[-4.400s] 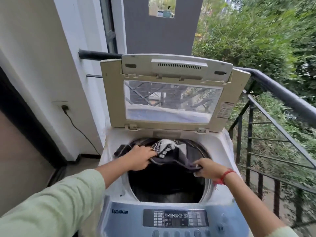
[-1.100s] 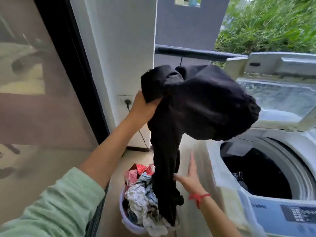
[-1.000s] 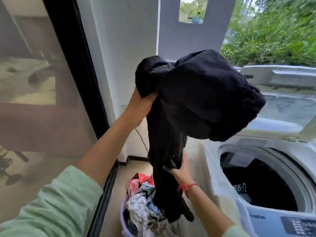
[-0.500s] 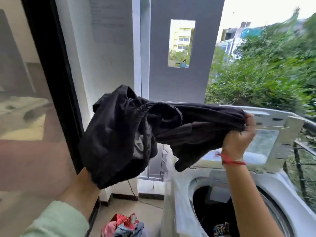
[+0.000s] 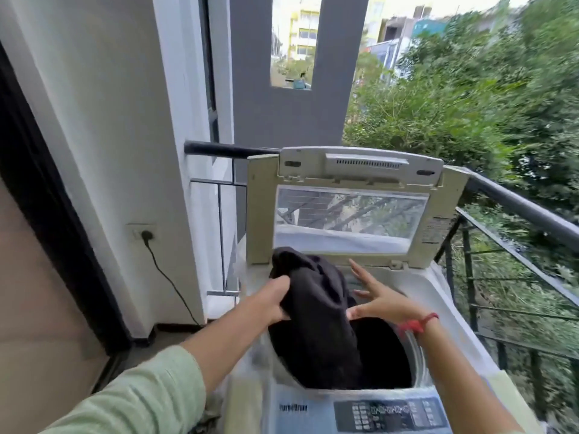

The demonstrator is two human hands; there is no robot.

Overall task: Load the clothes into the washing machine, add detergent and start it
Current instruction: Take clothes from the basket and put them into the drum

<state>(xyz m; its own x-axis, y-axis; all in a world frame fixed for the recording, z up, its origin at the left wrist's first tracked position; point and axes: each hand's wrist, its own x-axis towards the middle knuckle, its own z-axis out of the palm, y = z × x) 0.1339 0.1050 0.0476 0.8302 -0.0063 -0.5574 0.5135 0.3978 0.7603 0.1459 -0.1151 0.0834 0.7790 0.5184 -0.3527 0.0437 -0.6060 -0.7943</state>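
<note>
Since half a second ago, crumpled black cloth garment [image 5: 313, 311] drops from chest height into white top-load washing machine [image 5: 463, 327] drum. Left hand [image 5: 272, 300] fingers clamped on it; right hand [image 5: 380, 300] fingers spread, released. Loading underway; detergent and start not yet done, judging by raised lid [image 5: 351, 208].

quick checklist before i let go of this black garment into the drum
1. Lid up, clear of the opening: ok.
2. Black garment over the drum, lower end already inside: ok.
3. Left hand gripping the garment: ok.
4. Right hand open, fingers spread beside the cloth: ok.
5. Cloth clear of the drum's near-left rim: cannot tell.
6. Room left in the drum: cannot tell, too dark.
</note>
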